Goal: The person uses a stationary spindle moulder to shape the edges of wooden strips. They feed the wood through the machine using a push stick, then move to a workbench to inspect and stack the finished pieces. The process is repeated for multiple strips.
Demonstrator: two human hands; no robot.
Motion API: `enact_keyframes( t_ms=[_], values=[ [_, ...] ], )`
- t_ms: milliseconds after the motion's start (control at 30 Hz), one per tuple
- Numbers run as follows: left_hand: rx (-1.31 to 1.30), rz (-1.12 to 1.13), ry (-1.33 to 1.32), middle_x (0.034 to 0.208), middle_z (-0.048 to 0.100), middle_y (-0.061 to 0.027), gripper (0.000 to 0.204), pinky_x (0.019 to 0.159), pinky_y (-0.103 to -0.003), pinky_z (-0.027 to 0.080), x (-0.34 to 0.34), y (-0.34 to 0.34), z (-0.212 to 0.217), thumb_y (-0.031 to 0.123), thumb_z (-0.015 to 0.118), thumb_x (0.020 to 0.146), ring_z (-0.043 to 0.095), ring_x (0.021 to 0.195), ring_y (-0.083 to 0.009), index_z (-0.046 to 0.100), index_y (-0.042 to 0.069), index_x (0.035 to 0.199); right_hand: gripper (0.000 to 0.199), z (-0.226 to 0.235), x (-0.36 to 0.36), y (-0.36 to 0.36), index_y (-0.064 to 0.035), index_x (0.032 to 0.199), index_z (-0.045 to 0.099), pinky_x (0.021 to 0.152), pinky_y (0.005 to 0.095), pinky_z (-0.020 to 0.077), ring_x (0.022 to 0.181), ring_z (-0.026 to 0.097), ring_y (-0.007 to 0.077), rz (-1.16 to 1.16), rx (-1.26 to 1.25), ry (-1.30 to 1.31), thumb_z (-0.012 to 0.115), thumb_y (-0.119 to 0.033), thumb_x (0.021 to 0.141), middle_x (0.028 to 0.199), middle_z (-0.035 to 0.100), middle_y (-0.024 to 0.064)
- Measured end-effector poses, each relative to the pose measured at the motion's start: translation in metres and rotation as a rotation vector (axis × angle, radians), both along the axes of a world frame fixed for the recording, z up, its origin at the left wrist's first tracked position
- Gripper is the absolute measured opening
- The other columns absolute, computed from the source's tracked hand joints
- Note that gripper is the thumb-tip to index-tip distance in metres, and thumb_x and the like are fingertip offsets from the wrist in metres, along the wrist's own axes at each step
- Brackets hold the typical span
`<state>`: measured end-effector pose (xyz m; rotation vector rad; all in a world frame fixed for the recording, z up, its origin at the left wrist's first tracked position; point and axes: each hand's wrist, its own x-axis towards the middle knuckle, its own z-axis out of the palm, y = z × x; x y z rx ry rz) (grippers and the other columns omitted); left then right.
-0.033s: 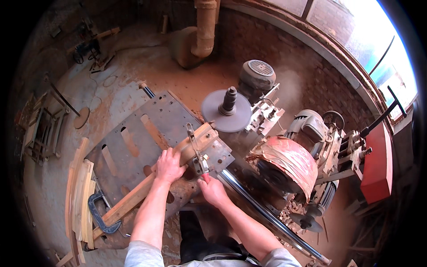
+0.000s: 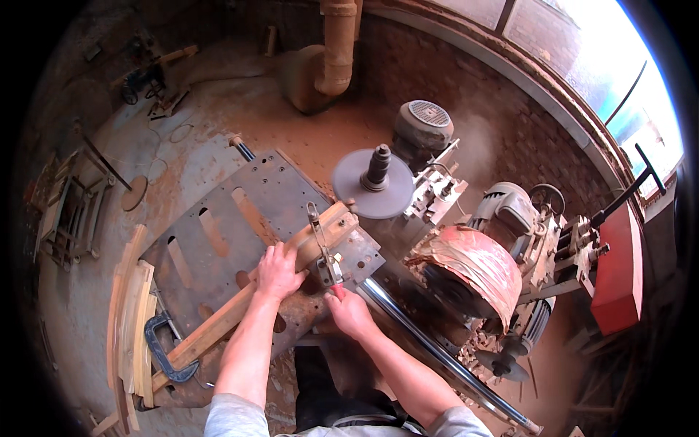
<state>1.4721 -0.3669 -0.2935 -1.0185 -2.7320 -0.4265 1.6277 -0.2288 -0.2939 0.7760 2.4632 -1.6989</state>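
Observation:
My left hand (image 2: 279, 272) is closed over a wooden piece (image 2: 309, 247) lying on a steel machine table (image 2: 215, 218). Across that piece stands a metal toggle clamp (image 2: 320, 244), and my right hand (image 2: 349, 313) is wrapped round its red handle (image 2: 338, 291). A long wooden bar (image 2: 222, 318) runs from beside my left hand down to a blue G-clamp (image 2: 162, 355) at the table's near left. Just past the far end of the wooden piece is a grey disc (image 2: 349, 182) on a threaded spindle (image 2: 378, 166).
Several curved wooden strips (image 2: 125, 313) lie along the table's left edge. To the right stand a motor (image 2: 502, 207), a reddish wrapped guard (image 2: 473, 266) and a steel rail (image 2: 437, 349). A duct pipe (image 2: 338, 51) comes down by the brick wall. Sawdust covers the floor (image 2: 255, 116).
The disc and the machinery on the right appear very slightly shifted to the right. Both hands stay where they were on the wood and the clamp handle.

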Motion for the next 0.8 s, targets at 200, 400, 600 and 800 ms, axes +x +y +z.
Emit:
enact_keyframes(
  t_ms=[200,400,600,800],
  values=[
    [-0.028,0.006,-0.025,0.128,0.057,-0.0205,0.072,0.097,-0.046,0.05,-0.044,-0.014,0.004,0.032,0.086,0.068,0.055,0.117,-0.036,0.061,0.005,0.13,0.042,0.007,-0.044,-0.011,0.0009,0.106,0.065,0.09,0.0498,0.0483,0.103,0.064,0.046,0.013,-0.014,-0.003,0.055,-0.038,0.095,0.1,0.068,0.0298],
    [-0.034,0.008,-0.048,0.127,0.058,-0.019,0.072,0.097,-0.046,0.049,-0.105,-0.03,0.011,0.032,0.086,0.068,0.055,0.116,-0.0361,0.061,0.005,0.129,0.043,0.017,-0.103,-0.025,0.001,0.108,0.064,0.091,0.0507,0.0482,0.104,0.063,0.0459,0.012,-0.064,-0.101,0.055,-0.039,0.095,0.103,0.067,0.0304],
    [0.079,0.134,-0.278,0.129,0.061,-0.0208,0.061,0.099,-0.048,0.047,-0.181,-0.041,0.022,0.044,0.068,0.086,0.055,0.121,-0.0358,0.06,0.003,0.13,0.049,0.044,-0.152,-0.047,-0.0002,0.126,0.051,0.085,0.0519,0.0518,0.101,0.064,0.0445,-0.009,0.416,0.071,0.059,-0.036,0.095,0.109,0.065,0.0272],
    [-0.185,0.024,-0.613,0.121,0.067,-0.0245,0.055,0.103,-0.047,0.045,-0.259,-0.042,0.036,0.043,0.06,0.093,0.06,0.118,-0.0405,0.059,0.001,0.127,0.031,0.114,-0.187,-0.025,0.0016,0.107,0.053,0.046,0.0349,0.0476,0.054,0.059,0.0189,0.138,-0.081,-0.278,0.059,-0.027,0.096,0.072,0.06,0.0106]
  ],
)
